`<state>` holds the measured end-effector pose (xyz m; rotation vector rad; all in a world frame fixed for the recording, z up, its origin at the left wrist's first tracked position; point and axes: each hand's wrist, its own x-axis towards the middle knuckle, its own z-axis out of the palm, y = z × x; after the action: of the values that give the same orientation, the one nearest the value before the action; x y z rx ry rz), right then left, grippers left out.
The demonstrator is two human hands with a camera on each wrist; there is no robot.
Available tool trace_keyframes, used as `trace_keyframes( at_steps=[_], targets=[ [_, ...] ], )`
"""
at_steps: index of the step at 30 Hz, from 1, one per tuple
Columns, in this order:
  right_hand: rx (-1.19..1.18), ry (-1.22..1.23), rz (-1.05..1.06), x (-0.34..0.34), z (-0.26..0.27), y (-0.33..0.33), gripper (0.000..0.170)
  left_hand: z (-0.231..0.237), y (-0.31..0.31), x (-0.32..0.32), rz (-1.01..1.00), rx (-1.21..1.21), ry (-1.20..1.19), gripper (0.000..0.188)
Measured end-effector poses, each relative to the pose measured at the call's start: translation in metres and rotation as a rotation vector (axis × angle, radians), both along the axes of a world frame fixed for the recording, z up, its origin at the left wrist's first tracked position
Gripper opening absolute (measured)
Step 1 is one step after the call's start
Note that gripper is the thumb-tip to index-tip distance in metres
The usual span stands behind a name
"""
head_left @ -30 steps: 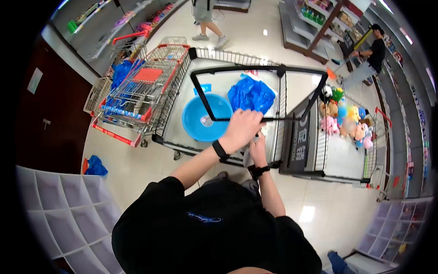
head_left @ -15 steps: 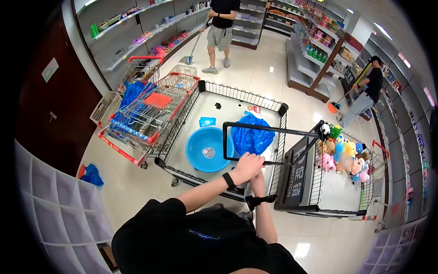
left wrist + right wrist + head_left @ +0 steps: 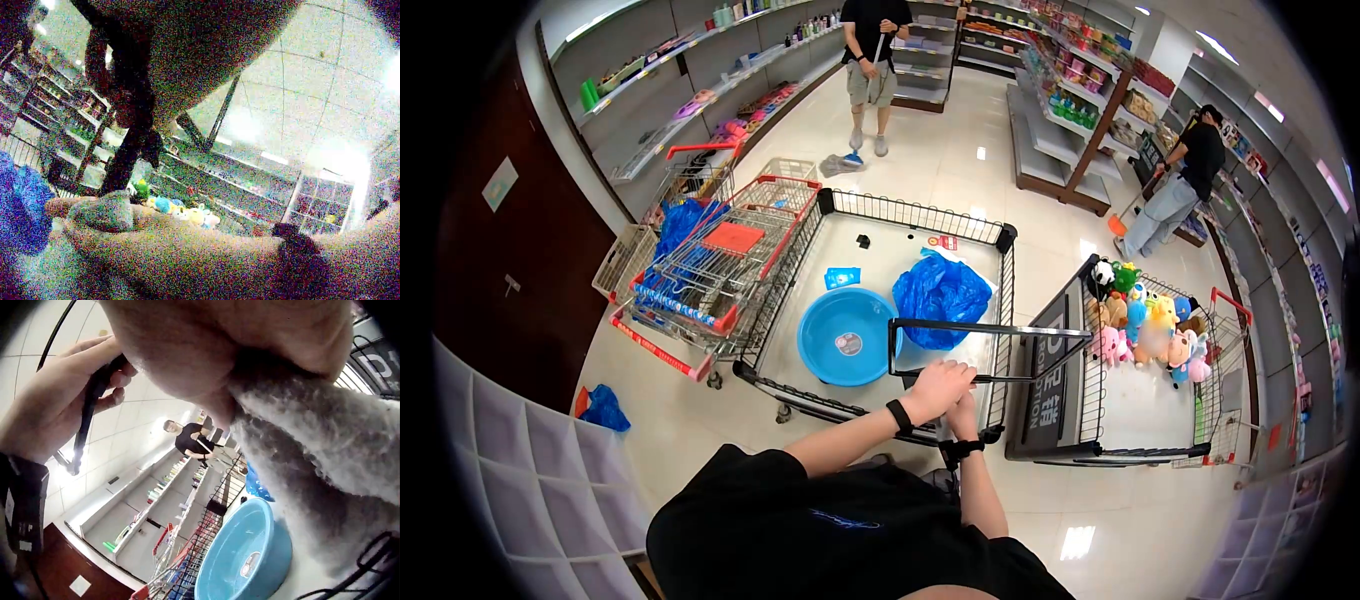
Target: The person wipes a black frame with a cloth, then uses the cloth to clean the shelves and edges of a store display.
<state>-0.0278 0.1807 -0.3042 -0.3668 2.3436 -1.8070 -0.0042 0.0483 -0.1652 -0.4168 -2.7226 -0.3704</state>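
Note:
My left hand (image 3: 938, 392), with a black band at its wrist, grips the near corner of a black metal frame (image 3: 1000, 328). In the right wrist view its fingers curl round the dark bar. Just below it, my right hand (image 3: 963, 416) holds a fluffy grey cloth (image 3: 325, 434), folded against the fingers. The left wrist view is dark and grainy, with part of the cloth (image 3: 103, 212) at the right hand's fingers. Beyond the hands, a blue basin (image 3: 847, 337) and a crumpled blue plastic bag (image 3: 943, 300) sit in a low wire-sided bin (image 3: 870, 215).
Shopping carts (image 3: 735, 245) stand to the left of the bin. On the right are a black sign panel (image 3: 1040, 400) and a bin of plush toys (image 3: 1150, 330). White cubby shelves (image 3: 540, 480) flank the near left. A person (image 3: 875, 50) with a mop stands in the aisle; another (image 3: 1185, 180) sweeps.
The head view tilts up, so the bin appears lower and more aisle shows. The frame's top bar sits lower, closer to the hands. The mopping person now faces this way. Both hands keep their hold.

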Motion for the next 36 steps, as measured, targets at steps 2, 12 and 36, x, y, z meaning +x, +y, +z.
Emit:
trace_keyframes(
  at_steps=[2,12,36],
  targets=[
    [0.038,0.031,0.051,-0.006,-0.01,0.005,0.032,0.002,0.003,0.003,-0.006,0.003,0.012,0.022],
    [0.245,0.109,0.272,-0.025,0.0,0.018,0.032,-0.004,0.0,0.005,0.002,-0.086,-0.028,0.025],
    [0.204,0.088,0.178,0.006,0.004,0.014,0.022,0.216,-0.012,0.031,0.063,0.083,0.293,0.028]
  ],
)
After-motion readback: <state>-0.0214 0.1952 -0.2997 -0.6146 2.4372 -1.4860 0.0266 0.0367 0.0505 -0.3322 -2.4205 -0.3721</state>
